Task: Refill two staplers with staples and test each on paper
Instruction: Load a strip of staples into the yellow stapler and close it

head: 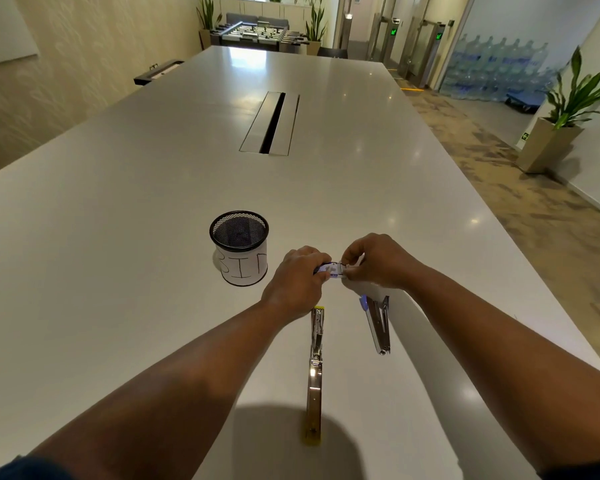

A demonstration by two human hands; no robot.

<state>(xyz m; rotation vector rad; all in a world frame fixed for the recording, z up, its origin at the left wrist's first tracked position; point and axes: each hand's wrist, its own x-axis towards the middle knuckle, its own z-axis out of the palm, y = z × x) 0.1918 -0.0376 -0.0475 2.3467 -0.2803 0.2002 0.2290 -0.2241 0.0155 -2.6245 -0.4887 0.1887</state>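
forearms: two bare forearms reach forward from the bottom corners, dark sleeve edges at the frame bottom
yellow stapler [315,372]: nearest, lies flipped open lengthwise on the table, yellow ends, chrome body, just below the left hand
blue stapler [378,323]: lies on the table to the right of the yellow one, blue tip toward the hands, under the right wrist, apart from the yellow one
left hand [297,280]: fingers closed around a small blue-and-white staple box [329,270], held above the table
right hand [378,261]: fingertips pinched on the right end of the same box, at its white end; what exactly is pinched is too small to tell
box writing: print on it unreadable
mesh cup [239,251]: black wire cup left of the hands, well apart from the staplers, white paper label wrapped on it, handwritten letters read roughly "bin"
table [118,237]: long glossy white, cable slot [271,123] in the middle
room: office, foosball table [257,34] at the far end, potted plants, turnstile gates with green arrows, stacked water bottles behind glass at right, patterned carpet
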